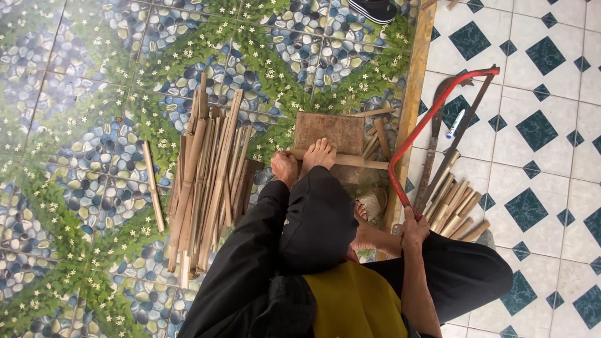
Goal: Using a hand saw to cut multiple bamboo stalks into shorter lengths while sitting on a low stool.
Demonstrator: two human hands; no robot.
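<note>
My left hand (285,166) grips a long bamboo strip (350,161) that lies across a brown wooden block (330,129). A bare foot (319,153) presses down on the strip beside that hand. My right hand (414,228) is closed on the handle of a red-framed bow saw (432,112), whose frame reaches up and to the right over the white tiles. The saw is off to the right of the strip, not touching it.
A pile of long split bamboo sticks (206,181) lies left of the block on the pebble-pattern floor. Several short cut bamboo pieces (457,209) lie to the right near a curved blade (432,150) and a white marker (455,124). A wooden strip (410,106) divides the two floors. A sandal (374,9) sits at the top.
</note>
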